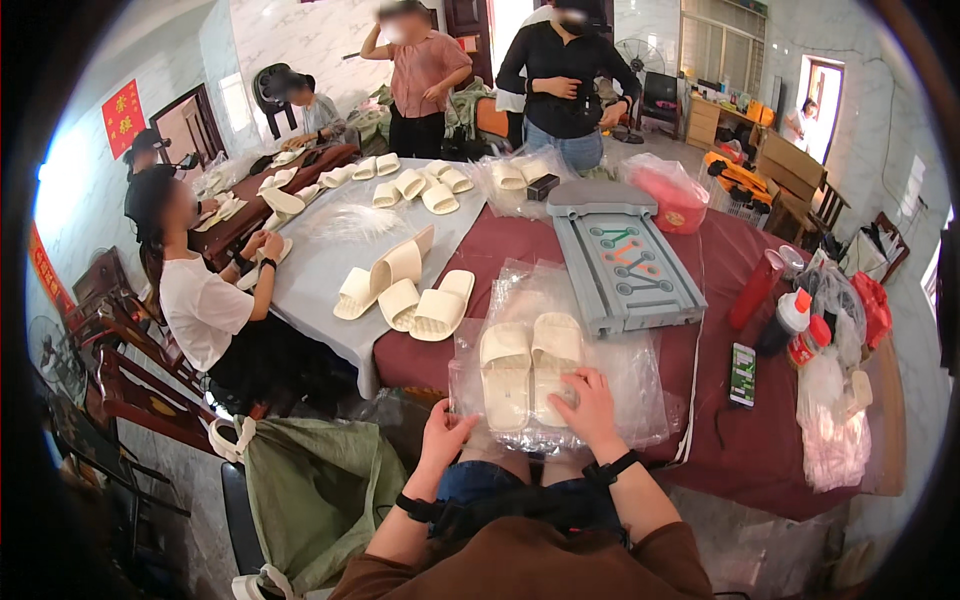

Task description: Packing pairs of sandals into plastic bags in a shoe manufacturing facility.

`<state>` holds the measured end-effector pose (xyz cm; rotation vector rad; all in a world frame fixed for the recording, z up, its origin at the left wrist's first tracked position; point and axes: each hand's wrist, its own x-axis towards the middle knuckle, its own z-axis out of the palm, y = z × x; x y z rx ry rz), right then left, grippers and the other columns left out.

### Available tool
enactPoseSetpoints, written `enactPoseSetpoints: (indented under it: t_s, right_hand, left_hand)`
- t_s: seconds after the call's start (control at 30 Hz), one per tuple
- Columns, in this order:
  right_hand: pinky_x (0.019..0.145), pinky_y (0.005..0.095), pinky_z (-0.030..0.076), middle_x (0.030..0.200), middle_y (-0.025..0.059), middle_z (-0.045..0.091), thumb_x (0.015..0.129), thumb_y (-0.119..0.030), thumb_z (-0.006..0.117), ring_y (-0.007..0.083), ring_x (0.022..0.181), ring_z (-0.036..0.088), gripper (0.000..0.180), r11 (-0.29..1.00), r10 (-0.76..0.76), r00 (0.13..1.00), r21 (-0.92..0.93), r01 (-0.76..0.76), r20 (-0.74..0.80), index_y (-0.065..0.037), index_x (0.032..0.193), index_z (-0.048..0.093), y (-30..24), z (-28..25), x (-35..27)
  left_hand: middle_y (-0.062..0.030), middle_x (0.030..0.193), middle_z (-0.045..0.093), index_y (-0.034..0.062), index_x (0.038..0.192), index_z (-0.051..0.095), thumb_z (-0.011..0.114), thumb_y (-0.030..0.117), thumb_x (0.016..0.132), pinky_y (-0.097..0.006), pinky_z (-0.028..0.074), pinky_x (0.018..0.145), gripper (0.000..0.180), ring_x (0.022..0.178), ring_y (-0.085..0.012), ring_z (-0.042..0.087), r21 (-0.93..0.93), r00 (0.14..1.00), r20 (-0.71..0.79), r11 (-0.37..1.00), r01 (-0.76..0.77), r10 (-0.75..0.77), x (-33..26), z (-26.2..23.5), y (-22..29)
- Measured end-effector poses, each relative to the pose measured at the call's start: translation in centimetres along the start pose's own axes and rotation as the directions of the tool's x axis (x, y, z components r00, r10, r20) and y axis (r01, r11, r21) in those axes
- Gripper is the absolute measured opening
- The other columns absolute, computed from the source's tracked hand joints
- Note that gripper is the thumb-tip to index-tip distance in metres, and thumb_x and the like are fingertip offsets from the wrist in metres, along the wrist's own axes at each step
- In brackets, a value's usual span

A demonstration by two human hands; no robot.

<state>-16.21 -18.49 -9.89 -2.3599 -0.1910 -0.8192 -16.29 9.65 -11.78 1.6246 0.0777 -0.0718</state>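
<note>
A pair of cream slippers [505, 375] lies side by side on clear plastic bags [640, 395] at the table edge in front of me. Whether the pair is inside the top bag or on it, I cannot tell. My left hand [445, 435] is at the bag's near left corner, fingers closed on the plastic edge. My right hand [588, 408] bends its thumb and fingers against the outer edge of the right slipper, near its heel end. More cream slippers [440, 305] lie loose just beyond, to the left.
A grey plastic folding step stool [630, 265] lies on the dark red tablecloth [690, 420]. A phone [742, 375], a red bottle [757, 290] and bagged items stand right. A green sack [320, 490] sits at lower left. A person in white [205, 310] works at the left; others stand behind.
</note>
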Motion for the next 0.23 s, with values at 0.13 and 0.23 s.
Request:
enactPoseSetpoints:
  t_s: [0.13,0.23]
  right_hand:
    - [0.086,0.0409,0.046,0.105,0.0099,0.056,0.073,-0.031,0.079,0.0306,0.101,0.054,0.038,1.000,0.001,1.000,0.004,-0.001,0.012,-0.007,0.101,0.067,0.0,-0.2,0.0]
    - [0.087,0.0414,0.046,0.105,0.0100,0.056,0.073,-0.032,0.079,0.0310,0.102,0.054,0.039,0.999,0.029,0.999,0.022,-0.030,0.025,-0.008,0.102,0.068,0.0,-0.2,0.0]
  left_hand:
    - [-0.0053,0.088,0.065,-0.0027,0.131,0.046,0.071,0.012,0.086,-0.024,0.049,0.065,0.054,0.074,-0.0104,0.061,-0.165,0.999,0.034,0.986,0.024,-0.019,0.6,-0.1,0.5]
    - [-0.0072,0.101,0.067,0.0041,0.136,0.045,0.062,0.005,0.089,-0.027,0.054,0.074,0.050,0.085,-0.0161,0.066,-0.531,0.961,0.222,0.806,0.261,-0.165,1.2,0.0,1.1]
